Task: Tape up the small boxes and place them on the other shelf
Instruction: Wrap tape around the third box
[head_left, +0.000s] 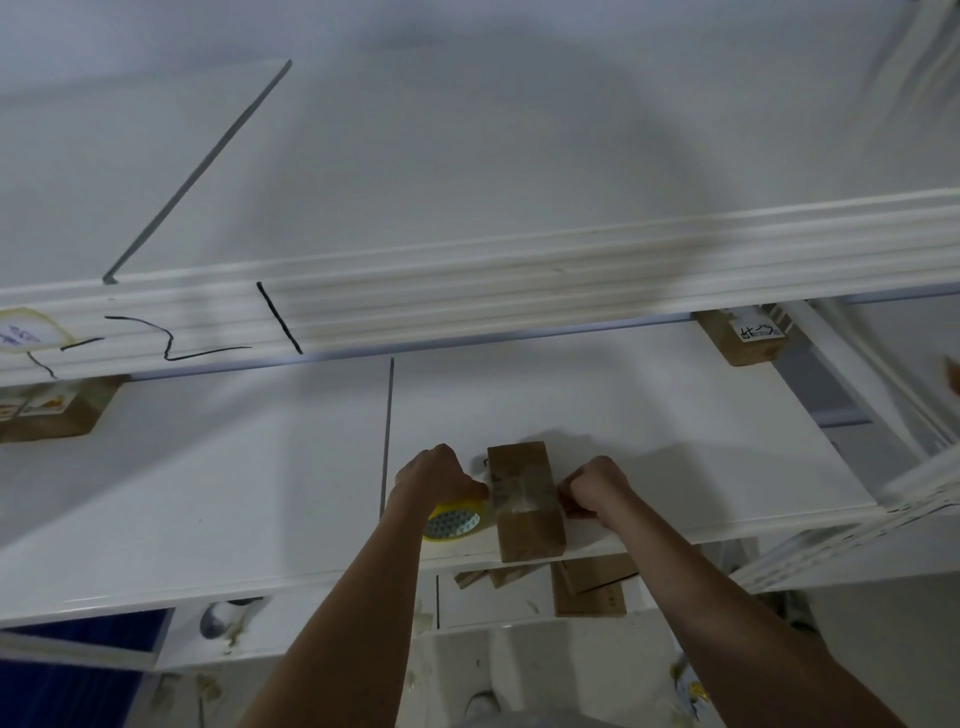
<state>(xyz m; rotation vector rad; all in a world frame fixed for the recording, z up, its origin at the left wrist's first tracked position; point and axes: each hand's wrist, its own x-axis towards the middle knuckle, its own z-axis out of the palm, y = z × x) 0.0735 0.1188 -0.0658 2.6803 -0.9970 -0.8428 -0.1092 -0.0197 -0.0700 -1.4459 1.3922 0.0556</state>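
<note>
Small box: we count 1 brown box (524, 501) being worked on, lying low and just right of centre in the frame, near the front edge of the white middle shelf (208, 483), with a clear tape band across its middle.
Left hand: our left hand (435, 475) sits just left of the box, fingers curled around 1 yellow tape roll (453, 520) that touches the box's left side.
Right hand: our right hand (595, 488) is at the box's right side, fingers curled tight and pinching at the tape end against the box edge.
Other boxes on this shelf: we see 2, a labelled box (743, 340) at upper right under the shelf rail and another box (52, 410) at far left, both well apart from the hands.
Lower boxes: a loose cardboard pile (582, 582) shows below the shelf edge, under the small box; we cannot count them.
Upper shelf: 1 white top shelf (467, 156) fills the upper frame, its front rail (467, 296) bearing black marker lines.
</note>
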